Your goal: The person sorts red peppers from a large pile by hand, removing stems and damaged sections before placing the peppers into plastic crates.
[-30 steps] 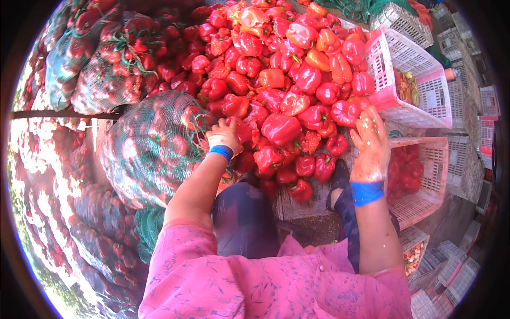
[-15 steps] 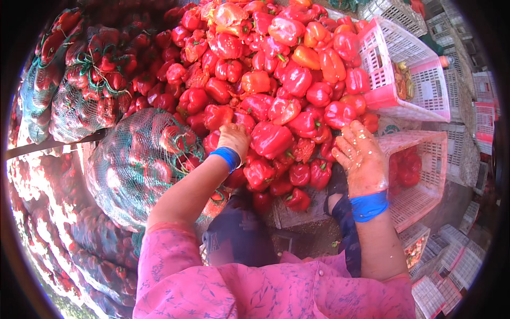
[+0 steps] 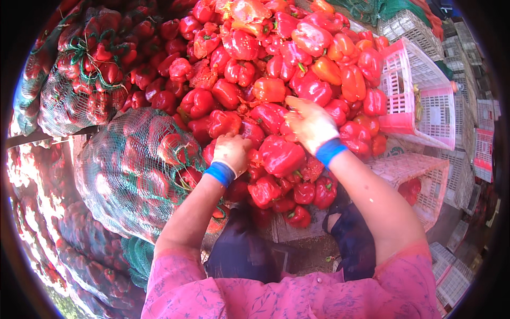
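A large heap of red bell peppers (image 3: 281,155) lies in front of me, with a few orange-red ones among them. At the near left side of the heap is my left hand (image 3: 231,153), its fingers curled down among the peppers. What they close on, if anything, is hidden. My right hand (image 3: 313,126) reaches over the middle of the heap, fingers stretched out and apart. Its fingertips are close to a red bell pepper (image 3: 269,117), and I cannot tell whether they touch it. Both wrists carry blue bands.
Net sacks full of red peppers stand at the left, the nearest a bulging green-mesh sack (image 3: 135,170). A pink-and-white plastic crate (image 3: 396,106) tilts at the heap's right edge. Below it, another pink crate (image 3: 433,183) holds some peppers. Stacked crates (image 3: 459,133) line the far right.
My right hand has swung leftward from the heap's right edge to above its middle. My left hand stays low at the heap's near left. The whole view has shifted slightly.
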`<state>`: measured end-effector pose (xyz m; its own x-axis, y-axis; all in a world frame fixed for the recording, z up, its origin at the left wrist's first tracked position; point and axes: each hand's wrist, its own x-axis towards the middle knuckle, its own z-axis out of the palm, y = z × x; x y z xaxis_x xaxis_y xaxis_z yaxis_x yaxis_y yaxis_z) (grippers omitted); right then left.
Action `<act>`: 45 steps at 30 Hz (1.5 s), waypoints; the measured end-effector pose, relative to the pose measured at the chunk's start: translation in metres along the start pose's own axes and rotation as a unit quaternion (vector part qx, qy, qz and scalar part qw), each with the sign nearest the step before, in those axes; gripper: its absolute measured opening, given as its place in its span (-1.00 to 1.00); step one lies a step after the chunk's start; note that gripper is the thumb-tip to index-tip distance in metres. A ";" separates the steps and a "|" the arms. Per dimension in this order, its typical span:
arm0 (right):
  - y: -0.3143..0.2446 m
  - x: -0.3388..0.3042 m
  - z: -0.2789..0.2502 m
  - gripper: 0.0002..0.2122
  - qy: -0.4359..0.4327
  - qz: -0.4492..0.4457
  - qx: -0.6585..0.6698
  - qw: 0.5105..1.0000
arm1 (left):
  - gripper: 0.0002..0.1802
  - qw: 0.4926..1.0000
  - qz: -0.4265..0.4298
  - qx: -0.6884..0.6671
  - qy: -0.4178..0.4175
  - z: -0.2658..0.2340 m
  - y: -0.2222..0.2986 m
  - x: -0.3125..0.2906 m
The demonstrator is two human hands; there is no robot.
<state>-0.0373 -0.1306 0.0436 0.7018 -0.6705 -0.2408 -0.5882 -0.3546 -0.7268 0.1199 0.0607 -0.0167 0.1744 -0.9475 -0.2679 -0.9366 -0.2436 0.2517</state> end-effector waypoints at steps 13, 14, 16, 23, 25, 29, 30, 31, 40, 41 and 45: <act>-0.003 0.154 0.173 -0.75 -0.183 0.014 -0.449 0.874 | -0.63 0.572 -0.214 -0.723 0.323 -0.005 -0.054 -0.045; -0.004 0.154 0.177 -0.74 -0.189 0.015 -0.468 0.863 | -0.62 0.564 -0.214 -0.723 0.336 -0.005 -0.054 -0.043; -0.005 0.152 0.177 -0.72 -0.213 0.020 -0.487 0.847 | -0.59 0.580 -0.212 -0.707 0.346 -0.008 -0.053 -0.041; 0.027 0.154 0.137 -0.71 -0.068 -0.010 -0.395 0.916 | -0.54 0.548 -0.206 -0.720 0.371 -0.008 -0.051 -0.042; 0.055 0.148 0.100 -0.65 -0.030 -0.050 -0.268 0.962 | -0.57 0.555 -0.198 -0.714 0.377 -0.005 -0.051 -0.040; 0.076 0.126 0.038 -0.81 -0.018 0.092 0.379 0.921 | -0.59 0.415 -0.201 -0.811 0.361 -0.006 -0.054 -0.036; 0.071 0.115 0.030 -0.83 0.010 0.121 0.394 0.911 | -0.57 0.363 -0.165 -0.850 0.345 -0.006 -0.052 -0.034; 0.061 0.104 0.025 -0.82 0.022 0.127 0.422 0.897 | -0.58 0.354 -0.127 -0.876 0.301 -0.006 -0.051 -0.033; -0.059 0.042 0.062 -0.65 -0.280 -0.112 -0.033 0.953 | -0.58 0.279 -0.056 -0.956 0.073 0.022 -0.030 -0.039; -0.057 0.054 0.060 -0.64 -0.276 -0.155 -0.095 0.944 | -0.59 0.261 -0.071 -0.959 0.084 0.024 -0.033 -0.040; -0.026 0.134 0.067 -0.65 -0.073 -0.168 -0.383 0.905 | -0.69 0.248 -0.053 -0.953 0.165 0.013 -0.049 -0.041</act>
<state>0.0990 -0.1679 -0.0125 0.9053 -0.3676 -0.2129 -0.3988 -0.9080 -0.1284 0.1549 0.1141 -0.0301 0.4780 -0.8036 -0.3546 0.8687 0.3728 0.3263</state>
